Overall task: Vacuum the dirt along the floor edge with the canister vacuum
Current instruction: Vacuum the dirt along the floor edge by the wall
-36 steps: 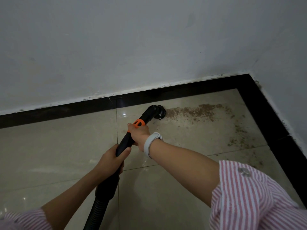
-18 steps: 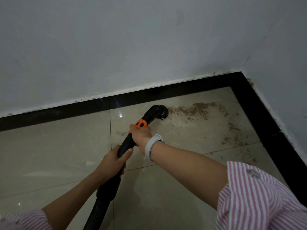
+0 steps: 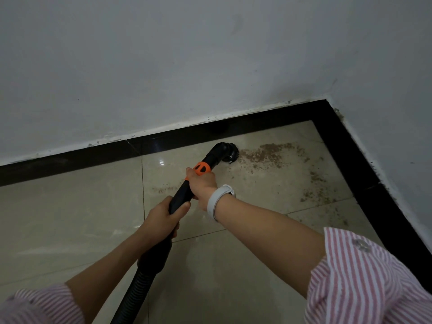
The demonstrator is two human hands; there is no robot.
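Floor (image 3: 70,220) tile, black skirting (image 3: 70,160) along the wall. Dirt (image 3: 268,155) patch at 3 o'clock of the nozzle (image 3: 228,153), more trailing toward the corner. Wand (image 3: 187,190): left hand (image 3: 163,218) wraps the lower grip, right hand (image 3: 202,183) clasps below the orange collar (image 3: 202,168). Since a second ago the nozzle edged right into the patch's near edge; most dirt remains.

the vacuum nozzle (image 3: 228,152) is creeping rightward along the black floor border (image 3: 233,128), now touching the left edge of the dirt patch (image 3: 268,155). that patch is looking shorter on its left side than a second ago. the right hand (image 3: 203,183) and left hand (image 3: 163,218) are travelling with the wand (image 3: 181,195), gripping it.
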